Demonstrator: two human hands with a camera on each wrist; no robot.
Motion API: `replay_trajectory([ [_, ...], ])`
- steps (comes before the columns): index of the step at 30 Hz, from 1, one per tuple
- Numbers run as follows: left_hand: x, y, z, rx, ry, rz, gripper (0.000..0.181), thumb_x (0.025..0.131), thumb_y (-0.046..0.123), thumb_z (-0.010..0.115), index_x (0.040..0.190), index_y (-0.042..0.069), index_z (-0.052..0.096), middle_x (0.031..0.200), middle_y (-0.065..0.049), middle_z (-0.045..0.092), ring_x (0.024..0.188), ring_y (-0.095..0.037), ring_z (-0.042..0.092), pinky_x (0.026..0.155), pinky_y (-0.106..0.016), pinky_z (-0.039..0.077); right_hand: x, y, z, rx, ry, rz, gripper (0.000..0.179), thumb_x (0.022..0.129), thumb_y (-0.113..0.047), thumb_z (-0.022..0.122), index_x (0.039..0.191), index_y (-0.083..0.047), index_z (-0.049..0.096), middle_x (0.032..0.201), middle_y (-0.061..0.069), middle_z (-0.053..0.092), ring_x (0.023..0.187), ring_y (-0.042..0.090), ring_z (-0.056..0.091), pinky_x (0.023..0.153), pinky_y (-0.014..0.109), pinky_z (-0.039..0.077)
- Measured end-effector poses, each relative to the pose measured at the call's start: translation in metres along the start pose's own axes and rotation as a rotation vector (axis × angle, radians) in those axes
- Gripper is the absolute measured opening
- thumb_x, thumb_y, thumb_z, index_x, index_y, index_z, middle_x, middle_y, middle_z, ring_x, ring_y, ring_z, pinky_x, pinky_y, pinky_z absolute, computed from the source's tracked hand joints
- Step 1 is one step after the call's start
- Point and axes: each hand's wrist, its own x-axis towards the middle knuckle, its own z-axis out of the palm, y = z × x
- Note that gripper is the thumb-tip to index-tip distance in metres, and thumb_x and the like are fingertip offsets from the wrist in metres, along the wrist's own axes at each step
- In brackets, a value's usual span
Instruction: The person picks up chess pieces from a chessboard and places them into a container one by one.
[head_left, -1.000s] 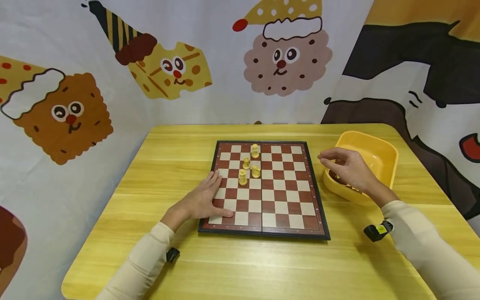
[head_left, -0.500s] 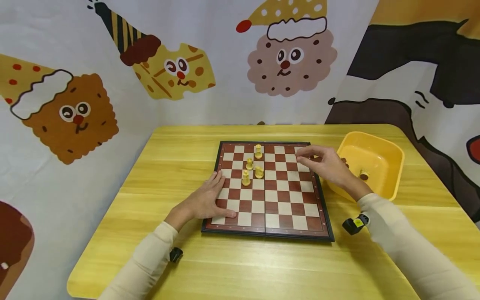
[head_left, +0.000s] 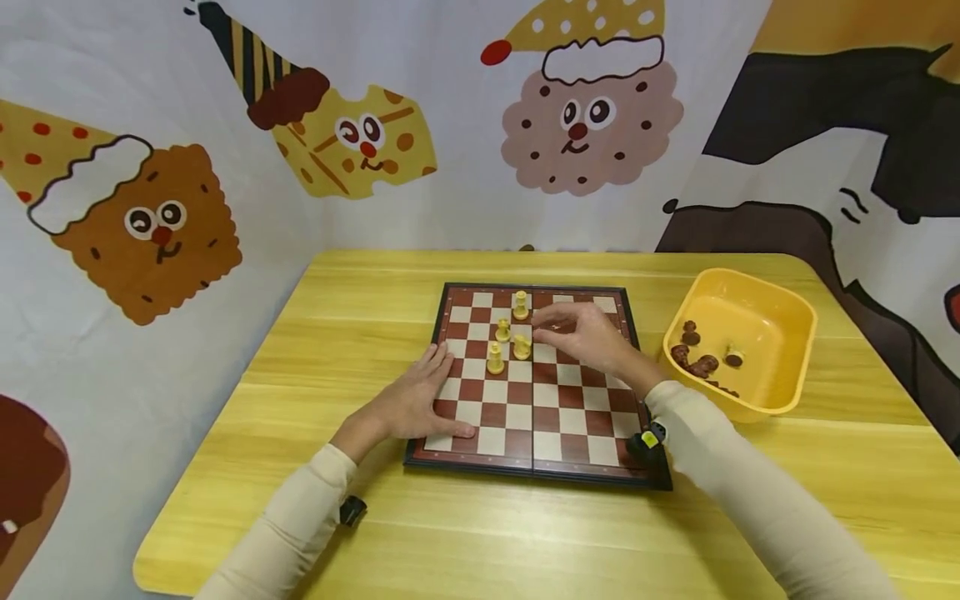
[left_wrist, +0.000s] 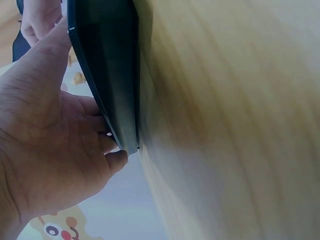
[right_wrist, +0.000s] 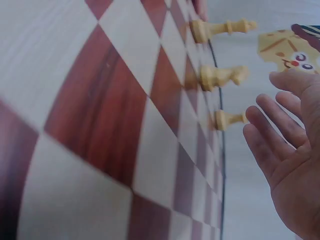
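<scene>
A brown-and-white chessboard [head_left: 558, 421] lies on the table. My left hand [head_left: 408, 396] rests on its left edge, thumb over the squares and fingers spread along the rim. Several cream chess pieces stand upright on the far left half: a tall one [head_left: 495, 358], a knight [head_left: 521, 347], a smaller piece [head_left: 502, 330] and another tall one [head_left: 521, 305] at the back. Over the board, just right of the knight, hovers my right hand [head_left: 588, 335]. In the right wrist view its fingers [right_wrist: 270, 127] are loosely extended, with nothing between them.
A yellow plastic bin [head_left: 780, 367] stands right of the board. Inside lie several brown chess pieces [head_left: 693, 360] and one cream piece [head_left: 733, 357]. Behind the wooden table [head_left: 337, 533] hangs a white curtain [head_left: 450, 225] with cartoon prints.
My right hand has moved left from over the yellow bin to beside the cream pieces, uncovering the bin's contents. My left hand stays on the board's edge.
</scene>
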Motion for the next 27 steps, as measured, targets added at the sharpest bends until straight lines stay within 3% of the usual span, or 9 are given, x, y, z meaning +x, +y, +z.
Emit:
replay_trajectory([
  [7,0.001,0.0,0.002,-0.01,0.002,-0.003,0.127,0.081,0.075,0.068,0.161,-0.003,0.009,0.167,-0.017,-0.005,0.153,-0.031,-0.006,0.121,-0.049,0.012,0.009,0.006,0.018,-0.033,-0.082,0.037,0.032,0.096,-0.02,0.074,0.124,-0.005,0.072,0.12,0.003,0.07,0.113,0.021,0.063,0.095,0.047,0.052],
  [12,0.003,-0.001,0.004,0.004,-0.004,-0.016,0.128,0.08,0.079,0.066,0.161,0.0,0.006,0.167,-0.014,-0.007,0.153,-0.028,-0.008,0.121,-0.047,0.01,0.01,0.008,0.024,-0.038,-0.108,0.04,0.029,0.098,-0.017,0.072,0.124,-0.004,0.073,0.119,0.006,0.071,0.11,0.022,0.065,0.093,0.043,0.054],
  [27,0.002,0.0,0.002,0.005,0.015,-0.006,0.126,0.081,0.075,0.069,0.161,-0.003,0.01,0.168,-0.017,-0.003,0.153,-0.031,-0.005,0.121,-0.05,0.011,0.009,0.007,0.029,-0.063,-0.064,0.045,0.026,0.097,-0.016,0.073,0.12,-0.004,0.075,0.113,0.007,0.073,0.1,0.019,0.068,0.08,0.034,0.058],
])
